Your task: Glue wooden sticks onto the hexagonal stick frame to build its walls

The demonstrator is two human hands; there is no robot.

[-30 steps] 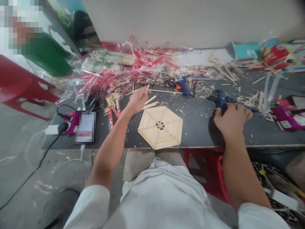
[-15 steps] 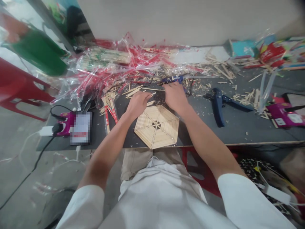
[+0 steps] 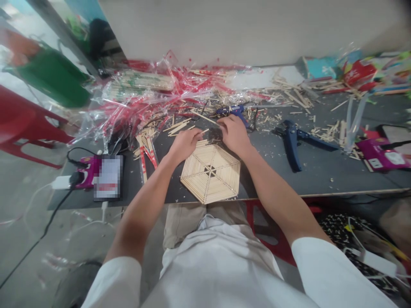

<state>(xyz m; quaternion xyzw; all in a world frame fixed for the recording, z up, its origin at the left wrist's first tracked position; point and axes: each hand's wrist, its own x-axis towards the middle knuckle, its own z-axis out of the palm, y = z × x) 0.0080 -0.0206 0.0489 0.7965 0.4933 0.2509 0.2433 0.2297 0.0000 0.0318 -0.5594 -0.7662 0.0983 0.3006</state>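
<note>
A hexagonal panel of thin wooden sticks (image 3: 221, 182) with a small hole in its middle lies at the table's front edge. Just above its upper left side, my left hand (image 3: 185, 143) is closed on a short wooden stick (image 3: 205, 131). Across from it, my right hand (image 3: 235, 133) pinches the near end of a longer wooden stick (image 3: 206, 117), which points away to the upper left. A blue glue gun (image 3: 236, 111) lies right behind my right hand. Loose sticks (image 3: 176, 127) are scattered behind my left hand.
Blue cutting pliers (image 3: 292, 145) lie at right among stick offcuts. Clear and red plastic wrappers (image 3: 138, 96) heap along the back, with bundled sticks. A phone (image 3: 108, 177) and a purple power strip (image 3: 89, 171) with cords sit at left. A red stool (image 3: 28, 124) stands beyond.
My right hand has moved back slightly from the glue gun, and a long stick now shows in its fingers. My left hand stays nearly in place with its short stick.
</note>
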